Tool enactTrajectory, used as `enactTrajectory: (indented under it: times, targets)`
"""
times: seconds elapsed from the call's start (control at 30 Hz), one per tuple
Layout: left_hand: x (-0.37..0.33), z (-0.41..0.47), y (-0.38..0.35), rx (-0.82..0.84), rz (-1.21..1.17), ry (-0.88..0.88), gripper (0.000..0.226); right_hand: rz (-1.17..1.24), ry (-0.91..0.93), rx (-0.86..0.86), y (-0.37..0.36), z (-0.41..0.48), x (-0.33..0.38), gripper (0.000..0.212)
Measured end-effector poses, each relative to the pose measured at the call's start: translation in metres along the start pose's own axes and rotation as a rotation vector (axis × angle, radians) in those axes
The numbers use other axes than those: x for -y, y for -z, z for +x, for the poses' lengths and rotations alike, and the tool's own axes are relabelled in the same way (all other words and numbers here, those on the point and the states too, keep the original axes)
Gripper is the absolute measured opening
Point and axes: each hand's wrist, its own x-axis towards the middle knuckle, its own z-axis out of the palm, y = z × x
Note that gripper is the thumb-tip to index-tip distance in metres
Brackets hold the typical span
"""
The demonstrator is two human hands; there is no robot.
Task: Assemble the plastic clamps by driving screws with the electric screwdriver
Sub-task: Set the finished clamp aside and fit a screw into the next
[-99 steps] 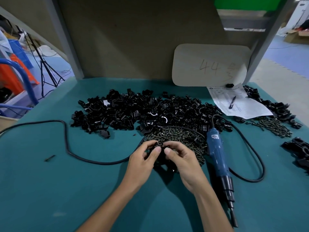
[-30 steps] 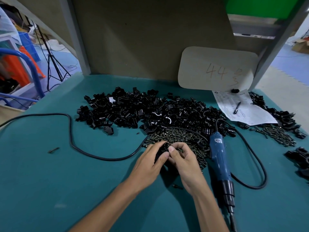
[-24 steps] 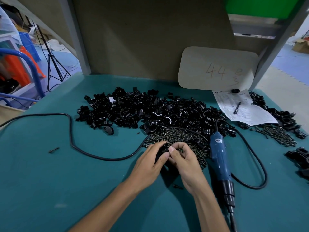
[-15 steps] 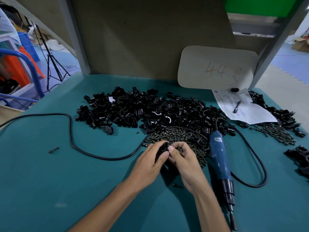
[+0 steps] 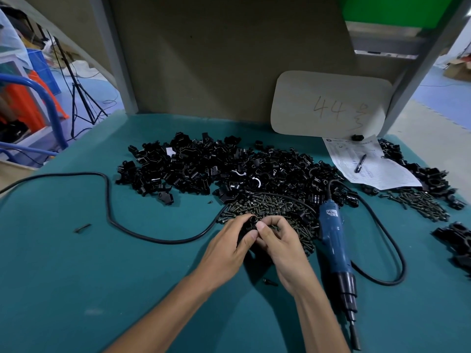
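Black plastic clamp (image 5: 251, 223): I log it pinched between left hand (image 5: 227, 248) and right hand (image 5: 283, 247), fingers curled round it, at the screw pile (image 5: 270, 203)'s near edge; electric screwdriver (image 5: 334, 242) lies on worktop (image 5: 76, 276) just right.

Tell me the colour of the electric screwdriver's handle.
Blue, on the electric screwdriver, clearest in the head view.

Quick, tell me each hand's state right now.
Left hand: gripping a black plastic clamp.
Right hand: pinching the same clamp; any screw in its fingers cannot be told.
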Motion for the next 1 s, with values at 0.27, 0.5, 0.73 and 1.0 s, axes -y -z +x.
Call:
enactTrajectory:
  times: [0.27,0.5,0.73,1.0]
  targets:
    - [-0.001,0.001,0.001,-0.002,-0.079,0.035,0.067,-0.444,0.146,-0.069,0.005,-0.007,0.022,0.009]
    - [-0.001,0.002,-0.001,0.000,-0.080,0.055,0.064,-1.320,0.107,0.253,0.019,-0.061,0.023,0.018]
    - [-0.002,0.001,-0.001,-0.014,-0.063,0.038,0.063,-0.986,0.173,-0.002,0.030,-0.055,0.029,0.005]
    - [0.000,0.000,-0.002,-0.016,-0.062,0.014,0.057,-0.426,0.165,-0.109,0.009,-0.018,0.040,0.014]
